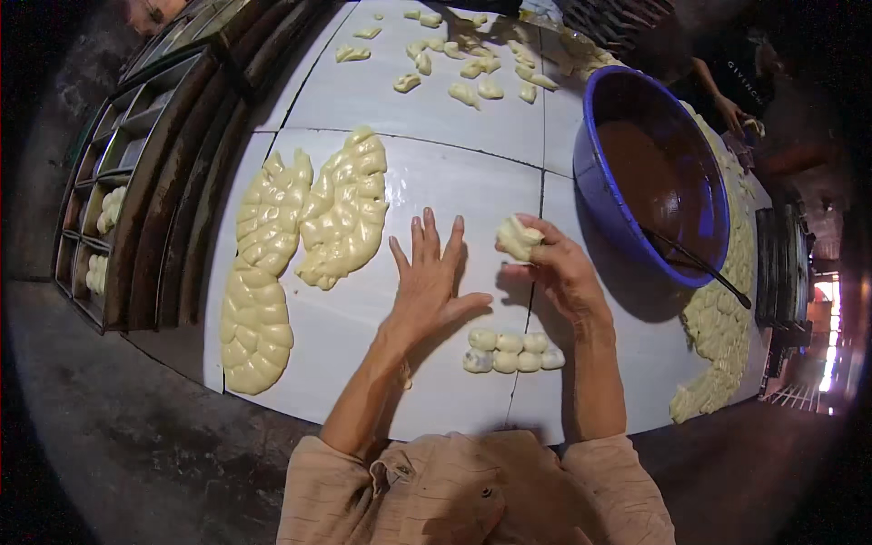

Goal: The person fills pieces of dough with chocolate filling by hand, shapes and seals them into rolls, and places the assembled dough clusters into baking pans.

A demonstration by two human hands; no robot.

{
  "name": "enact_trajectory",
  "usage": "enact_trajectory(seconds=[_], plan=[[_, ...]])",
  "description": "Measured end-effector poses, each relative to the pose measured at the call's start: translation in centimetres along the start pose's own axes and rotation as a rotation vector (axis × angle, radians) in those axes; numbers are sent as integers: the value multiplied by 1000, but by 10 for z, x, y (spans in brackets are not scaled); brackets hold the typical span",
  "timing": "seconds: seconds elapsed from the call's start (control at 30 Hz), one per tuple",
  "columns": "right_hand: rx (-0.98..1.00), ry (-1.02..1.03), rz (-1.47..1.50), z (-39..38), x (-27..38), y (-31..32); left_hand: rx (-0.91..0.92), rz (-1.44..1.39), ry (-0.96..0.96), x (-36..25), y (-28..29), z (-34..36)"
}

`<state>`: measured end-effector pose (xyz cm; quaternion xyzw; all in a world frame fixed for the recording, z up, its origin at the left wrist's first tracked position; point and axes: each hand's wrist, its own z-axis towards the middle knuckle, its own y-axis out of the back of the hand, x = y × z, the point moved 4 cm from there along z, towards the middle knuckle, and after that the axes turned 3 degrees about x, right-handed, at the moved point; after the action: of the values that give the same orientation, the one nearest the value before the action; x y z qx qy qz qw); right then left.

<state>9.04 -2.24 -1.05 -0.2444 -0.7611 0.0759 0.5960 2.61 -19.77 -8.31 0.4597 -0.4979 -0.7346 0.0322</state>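
My left hand (431,282) lies with its fingers spread, palm toward the white tiled tabletop (454,173), and nothing is in it. Between the thumb and fingers of my right hand (565,272) is a pale piece of dough (519,237), raised above the table. Closer to me, below both hands, sits a small block of round dough balls (514,352) pressed together in two rows. Left of my left hand are flat, glossy sheets of pale dough pieces (346,213) stuck side by side. Another such sheet (257,322) reaches toward the near left edge.
A blue basin (595,159) of brown filling stands at the right, a dark handle (698,254) over its rim. Loose dough pieces (465,91) lie at the far side, more dough (713,331) along the right. Stacked metal pans (127,150) stand left. Another person's hand (729,111) is beyond the basin.
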Motion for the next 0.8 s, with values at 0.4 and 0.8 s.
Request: enact_trajectory(seconds=[0.4, 0.8], plan=[[-263, 84, -644, -21, -3, 11, 106, -914, 250, -50, 21, 16], [23, 229, 343, -63, 21, -5, -360, -1149, -288, -140, -13, 27]])
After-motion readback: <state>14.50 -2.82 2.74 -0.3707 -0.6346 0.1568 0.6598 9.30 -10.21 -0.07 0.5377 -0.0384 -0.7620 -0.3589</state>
